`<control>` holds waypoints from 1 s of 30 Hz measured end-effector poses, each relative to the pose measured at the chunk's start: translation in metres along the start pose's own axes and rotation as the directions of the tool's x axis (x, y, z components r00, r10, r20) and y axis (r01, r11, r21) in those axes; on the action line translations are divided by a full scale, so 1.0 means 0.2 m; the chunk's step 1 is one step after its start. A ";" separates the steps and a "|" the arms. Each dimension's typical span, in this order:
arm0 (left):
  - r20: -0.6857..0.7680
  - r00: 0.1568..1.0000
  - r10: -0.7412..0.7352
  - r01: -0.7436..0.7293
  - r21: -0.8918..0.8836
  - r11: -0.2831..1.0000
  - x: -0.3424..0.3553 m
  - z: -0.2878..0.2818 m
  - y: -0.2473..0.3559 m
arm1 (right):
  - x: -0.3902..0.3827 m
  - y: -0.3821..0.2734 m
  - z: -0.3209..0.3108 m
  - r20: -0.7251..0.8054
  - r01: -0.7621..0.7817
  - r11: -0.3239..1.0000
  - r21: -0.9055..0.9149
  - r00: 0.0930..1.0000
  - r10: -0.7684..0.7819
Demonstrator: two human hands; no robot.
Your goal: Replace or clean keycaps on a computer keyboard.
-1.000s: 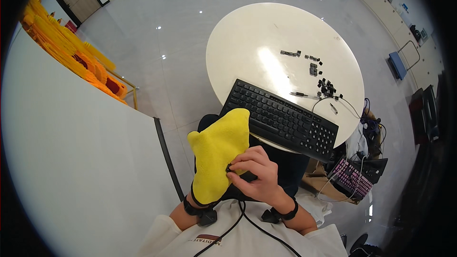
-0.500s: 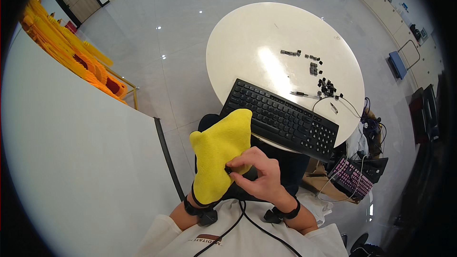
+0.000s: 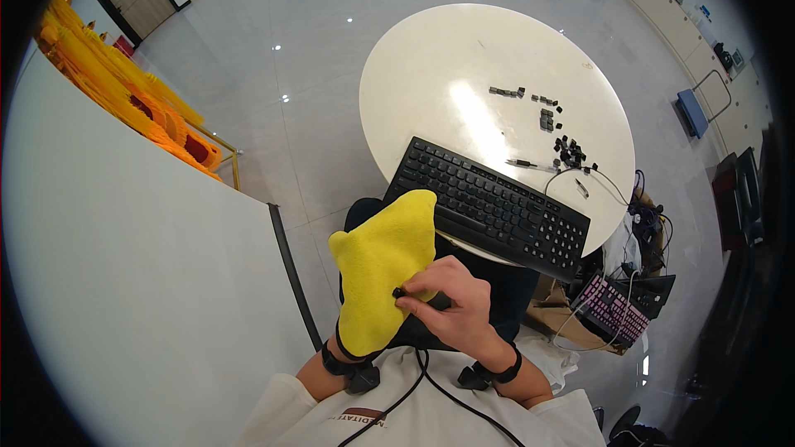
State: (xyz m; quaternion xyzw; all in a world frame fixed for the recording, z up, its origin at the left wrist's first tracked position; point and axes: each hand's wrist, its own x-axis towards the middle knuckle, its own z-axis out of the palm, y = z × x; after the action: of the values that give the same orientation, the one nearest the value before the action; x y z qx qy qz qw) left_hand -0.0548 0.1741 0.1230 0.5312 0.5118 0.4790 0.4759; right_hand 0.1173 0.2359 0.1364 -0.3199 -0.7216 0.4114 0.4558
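A yellow cloth (image 3: 373, 252) covers my left hand (image 3: 368, 290), so its fingers are hidden. My right hand (image 3: 447, 306) pinches a small black keycap (image 3: 398, 292) against the cloth with thumb and index finger. Just beyond the cloth, a black keyboard (image 3: 472, 199) lies on the near part of the round white table (image 3: 422, 66), with bare switches showing at its right end. Loose keycaps lie in short rows (image 3: 507, 92) and in a pile (image 3: 570, 151). A screwdriver-like tool (image 3: 522, 163) and a small silver tool (image 3: 582, 187) are beside them.
A white partition (image 3: 149, 265) stands close on my left, with orange-yellow hanging material (image 3: 141, 116) behind it. At the table's right sit a box of cables (image 3: 555, 319) and a pink keyboard (image 3: 613, 310). A blue trolley (image 3: 691, 112) and cabinets (image 3: 662, 8) are farther right.
My right hand has shifted slightly, its fingers still pinching the keycap at the cloth. The cloth moved a little. The things on the table stay in place.
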 end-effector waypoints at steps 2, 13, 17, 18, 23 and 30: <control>-0.004 1.000 0.009 -0.009 -0.002 1.000 0.00 0.00 0.00 | 0.00 0.00 -0.01 0.034 0.016 0.998 -0.056 0.999 -0.014; -0.041 0.998 0.041 -0.041 0.001 0.999 0.01 0.00 -0.01 | 0.02 -0.01 0.00 0.100 -0.048 0.998 -0.047 0.994 0.052; -0.138 0.988 0.070 -0.068 0.019 0.997 0.04 -0.01 0.00 | 0.05 -0.02 -0.03 0.117 -0.058 0.997 0.053 0.992 0.052; -0.180 0.980 0.087 -0.080 0.050 0.996 0.06 -0.01 0.00 | 0.07 0.00 -0.06 0.090 -0.060 0.995 0.075 0.995 0.053; -0.298 0.926 0.231 -0.105 0.384 0.917 0.16 -0.04 0.04 | 0.22 0.12 -0.35 -0.164 -0.053 0.997 0.049 0.985 0.060; -0.241 0.906 0.348 -0.066 0.732 0.678 0.21 -0.11 0.06 | 0.51 0.37 -0.61 -0.139 0.024 0.899 -0.437 0.986 -0.093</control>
State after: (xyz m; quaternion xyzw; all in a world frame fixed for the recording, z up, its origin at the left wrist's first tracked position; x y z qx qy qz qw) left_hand -0.0756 0.2168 0.1379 0.6305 0.6696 0.3856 0.0735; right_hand 0.1976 0.3916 0.1399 -0.4226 -0.7664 0.2002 0.4404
